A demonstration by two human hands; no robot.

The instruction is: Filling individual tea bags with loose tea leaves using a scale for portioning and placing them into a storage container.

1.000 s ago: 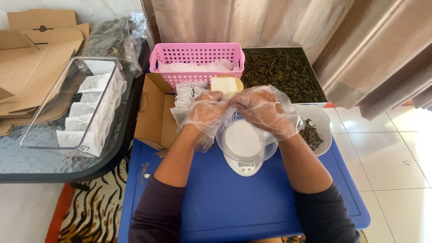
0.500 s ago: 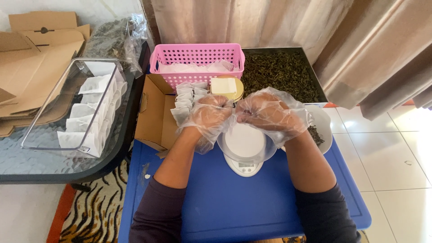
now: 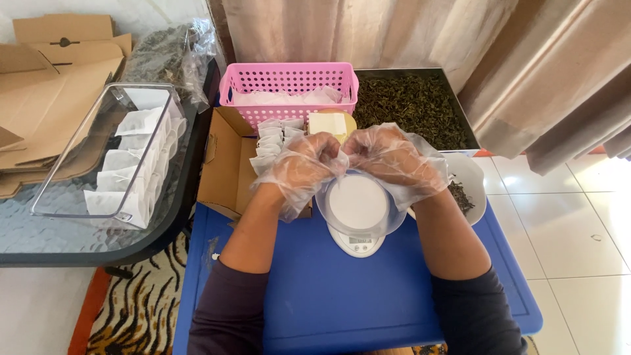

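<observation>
Both hands wear clear plastic gloves and meet above a small white kitchen scale [image 3: 357, 242] with a clear bowl [image 3: 358, 204] on it. My left hand [image 3: 303, 167] and my right hand [image 3: 393, 161] have their fingertips pinched together on something small between them, which the gloves hide. The scale stands on a blue tabletop [image 3: 342, 296]. A white bowl with dried tea leaves [image 3: 470, 187] sits just right of my right hand.
A pink basket [image 3: 289, 89] and a dark tray of dried leaves [image 3: 411, 105] stand behind. An open cardboard box [image 3: 227, 161] holds white tea bags. On the glass table at left lies a clear container [image 3: 108, 154] with filled bags, plus flat cardboard [image 3: 46, 79].
Both hands stay pinched together above the bowl; they have drawn slightly nearer me and shifted a little, working the small thing between the fingertips.
</observation>
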